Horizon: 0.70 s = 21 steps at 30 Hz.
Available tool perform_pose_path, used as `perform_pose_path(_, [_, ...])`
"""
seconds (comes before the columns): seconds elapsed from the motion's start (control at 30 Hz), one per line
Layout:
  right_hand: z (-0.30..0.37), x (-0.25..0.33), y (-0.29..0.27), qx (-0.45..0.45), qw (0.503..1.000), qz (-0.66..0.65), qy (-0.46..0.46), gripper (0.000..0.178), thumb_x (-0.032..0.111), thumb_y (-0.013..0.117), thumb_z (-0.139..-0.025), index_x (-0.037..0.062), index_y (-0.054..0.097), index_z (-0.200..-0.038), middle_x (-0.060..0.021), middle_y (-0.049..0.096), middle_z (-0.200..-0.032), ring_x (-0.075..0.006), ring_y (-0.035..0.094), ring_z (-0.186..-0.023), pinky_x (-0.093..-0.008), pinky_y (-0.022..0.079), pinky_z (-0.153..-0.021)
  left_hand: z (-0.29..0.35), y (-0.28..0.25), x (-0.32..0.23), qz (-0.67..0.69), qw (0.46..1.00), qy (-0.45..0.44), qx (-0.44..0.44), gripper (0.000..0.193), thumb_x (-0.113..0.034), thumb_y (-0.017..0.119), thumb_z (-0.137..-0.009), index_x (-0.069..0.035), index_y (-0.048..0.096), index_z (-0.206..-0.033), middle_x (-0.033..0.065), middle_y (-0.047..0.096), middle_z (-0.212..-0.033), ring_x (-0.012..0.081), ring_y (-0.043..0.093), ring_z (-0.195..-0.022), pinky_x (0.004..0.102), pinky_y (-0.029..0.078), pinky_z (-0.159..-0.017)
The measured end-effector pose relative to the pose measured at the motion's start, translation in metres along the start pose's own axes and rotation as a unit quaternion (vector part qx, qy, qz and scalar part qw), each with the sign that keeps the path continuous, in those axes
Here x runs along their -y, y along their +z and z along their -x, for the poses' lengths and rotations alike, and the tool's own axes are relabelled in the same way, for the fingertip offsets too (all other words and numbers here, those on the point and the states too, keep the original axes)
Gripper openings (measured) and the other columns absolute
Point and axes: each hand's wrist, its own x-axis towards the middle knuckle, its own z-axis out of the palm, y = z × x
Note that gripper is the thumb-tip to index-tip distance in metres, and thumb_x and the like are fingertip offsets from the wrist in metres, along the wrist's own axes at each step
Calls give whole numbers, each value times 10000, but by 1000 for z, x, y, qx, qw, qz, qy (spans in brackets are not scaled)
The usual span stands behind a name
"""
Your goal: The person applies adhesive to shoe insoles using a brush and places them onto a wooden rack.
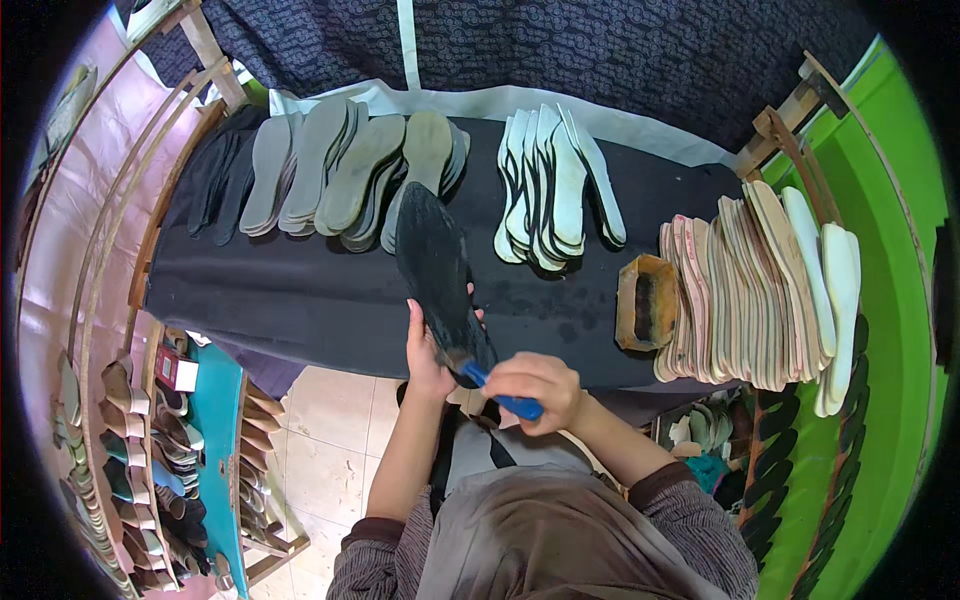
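My left hand grips a black shoe insole from beneath, near its lower end, and the insole tilts up over the table's front edge. Closed round the blue handle of a brush is my right hand. The brush's tip touches the insole's lower end, beside my left fingers. Part of the insole's face looks wet or shiny. To the right on the table stands an angular, brown-stained container with a dark inside.
Grey insoles lie in fanned stacks on the black-covered table, with white-and-black ones at the middle back. Beige insoles line the right end. Racks of shoe parts stand left, beside a teal shelf.
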Motion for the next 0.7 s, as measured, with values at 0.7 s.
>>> perform_pose_path(0.7, [21,10,-14,66,997,28,-31,335,7,690,-528,28,658,-861,-124,636,-815,-260,611,-603,-327,485,-520,-2,0,-2,3,999,33,15,634,-544,271,-956,-55,410,-1336,124,554,-1223,253,607,-920,367,488,-826])
